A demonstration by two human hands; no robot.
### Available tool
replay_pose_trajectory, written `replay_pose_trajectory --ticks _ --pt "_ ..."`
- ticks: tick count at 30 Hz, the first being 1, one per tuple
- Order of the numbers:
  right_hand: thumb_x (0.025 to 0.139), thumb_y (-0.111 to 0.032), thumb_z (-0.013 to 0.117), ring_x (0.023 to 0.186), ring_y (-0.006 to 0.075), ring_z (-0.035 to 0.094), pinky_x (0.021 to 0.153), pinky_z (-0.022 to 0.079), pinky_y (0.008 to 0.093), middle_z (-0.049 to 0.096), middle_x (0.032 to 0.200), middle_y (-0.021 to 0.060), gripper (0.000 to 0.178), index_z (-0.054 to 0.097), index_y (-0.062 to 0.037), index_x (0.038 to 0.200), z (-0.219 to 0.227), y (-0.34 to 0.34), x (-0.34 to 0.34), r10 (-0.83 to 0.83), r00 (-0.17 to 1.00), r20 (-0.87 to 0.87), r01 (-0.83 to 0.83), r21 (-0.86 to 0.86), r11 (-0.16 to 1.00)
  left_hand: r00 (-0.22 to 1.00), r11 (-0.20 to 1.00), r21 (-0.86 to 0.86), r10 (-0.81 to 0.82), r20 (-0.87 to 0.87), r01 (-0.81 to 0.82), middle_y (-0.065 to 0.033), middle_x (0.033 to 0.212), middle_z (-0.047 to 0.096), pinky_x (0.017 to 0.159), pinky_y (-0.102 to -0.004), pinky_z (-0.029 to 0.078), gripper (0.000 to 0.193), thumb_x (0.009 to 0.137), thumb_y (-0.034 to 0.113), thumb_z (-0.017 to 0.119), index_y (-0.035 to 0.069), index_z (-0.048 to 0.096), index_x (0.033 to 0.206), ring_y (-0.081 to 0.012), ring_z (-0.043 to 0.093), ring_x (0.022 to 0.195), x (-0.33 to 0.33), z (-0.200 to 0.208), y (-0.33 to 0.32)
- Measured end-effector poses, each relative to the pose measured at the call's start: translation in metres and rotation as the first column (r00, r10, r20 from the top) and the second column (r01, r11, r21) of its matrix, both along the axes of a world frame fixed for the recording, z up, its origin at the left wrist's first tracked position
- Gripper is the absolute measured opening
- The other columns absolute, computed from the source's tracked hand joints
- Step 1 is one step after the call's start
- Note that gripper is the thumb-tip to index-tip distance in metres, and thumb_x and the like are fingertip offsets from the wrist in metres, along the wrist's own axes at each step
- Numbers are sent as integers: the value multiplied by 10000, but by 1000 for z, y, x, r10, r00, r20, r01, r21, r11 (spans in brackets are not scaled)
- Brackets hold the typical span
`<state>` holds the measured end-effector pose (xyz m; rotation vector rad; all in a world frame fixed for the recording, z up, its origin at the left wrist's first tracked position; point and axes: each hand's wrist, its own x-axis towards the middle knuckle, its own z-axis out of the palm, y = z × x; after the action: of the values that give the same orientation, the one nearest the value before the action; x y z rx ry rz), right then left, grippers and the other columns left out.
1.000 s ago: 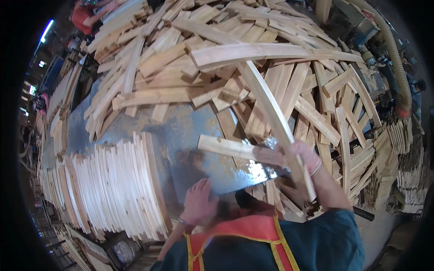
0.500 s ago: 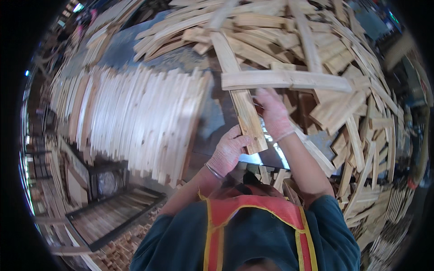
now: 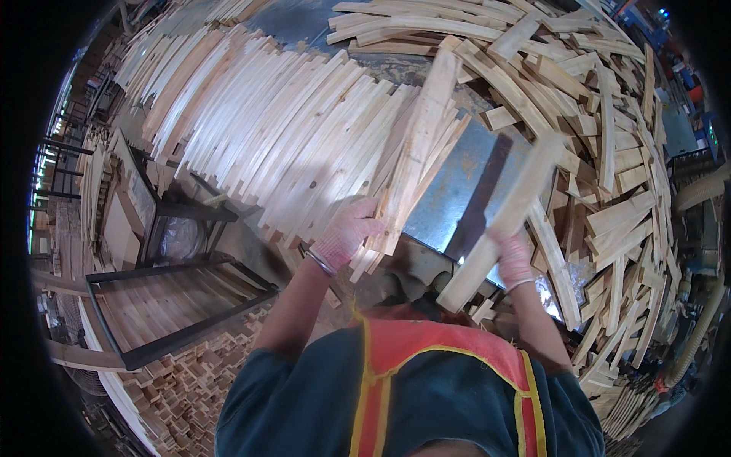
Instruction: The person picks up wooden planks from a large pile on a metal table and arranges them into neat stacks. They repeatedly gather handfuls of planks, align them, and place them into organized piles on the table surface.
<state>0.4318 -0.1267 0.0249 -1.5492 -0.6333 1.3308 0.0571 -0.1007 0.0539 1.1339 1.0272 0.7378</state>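
My left hand [image 3: 347, 234], in a pale pink knit glove, is closed on the near end of a long wooden board [image 3: 420, 133]. That board slants away and to the right, along the right edge of a row of pale wooden strips [image 3: 282, 126] lying side by side. My right hand [image 3: 513, 257], gloved the same way, grips a second wooden plank [image 3: 506, 202], partly smeared by motion. This plank is tilted above the metal tabletop [image 3: 434, 213], its near end close to my apron; its fingers are partly hidden behind the wood.
A loose heap of boards [image 3: 620, 209] covers the right and far right side. At lower left stand a black-framed rack [image 3: 183, 305] and, below it, stacked wood blocks [image 3: 183, 388]. A ribbed hose [image 3: 700, 327] hangs at the far right.
My left hand has shifted left with a board, now beside the strip row. My right hand has come nearer and right, holding a separate plank. The view has turned.
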Motion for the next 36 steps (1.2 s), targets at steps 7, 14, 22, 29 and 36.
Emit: replay_pose_trajectory --ticks 7,14,22,29,36 --pt "908 -664 718 957 213 691 814 575 382 735 1073 113 764 647 3 1272 -48 40 -135 630 776 30 -612 -205 764 998 1000 -22 5 -59 -6 -59 1152 730 866 -281 522 489 947 99 679 -20 625 1418 -128 641 983 1 38 16" --pt "926 -113 720 1097 117 625 851 531 264 663 1263 32 740 434 -156 1607 30 -11 -73 748 495 -442 -762 193 618 986 986 35 -164 31 163 -77 1304 683 1037 -367 521 457 942 78 611 15 641 1394 -208 658 1179 69 32 -4" --pt "931 -285 717 945 212 692 902 549 377 731 977 95 313 709 -35 1120 154 204 198 -53 911 409 -127 400 907 946 883 372 -198 -257 286 -203 1588 511 1148 -404 465 769 887 165 793 25 479 1575 -316 540 1431 182 52 16" --pt "826 -496 738 1290 428 604 1109 483 489 634 1339 271 834 520 -53 1500 92 203 291 177 182 967 57 -190 980 842 924 144 -249 -478 355 -259 1574 494 1203 -464 406 779 873 325 761 49 500 1552 -414 492 1455 214 18 -20" --pt "909 -102 696 1257 234 583 1086 487 362 586 1361 126 820 328 -52 1640 67 60 175 170 960 221 -196 102 975 648 943 317 304 -698 -101 -187 1593 488 1156 -473 451 639 906 373 719 62 614 1455 -401 505 1426 124 -8 -63"
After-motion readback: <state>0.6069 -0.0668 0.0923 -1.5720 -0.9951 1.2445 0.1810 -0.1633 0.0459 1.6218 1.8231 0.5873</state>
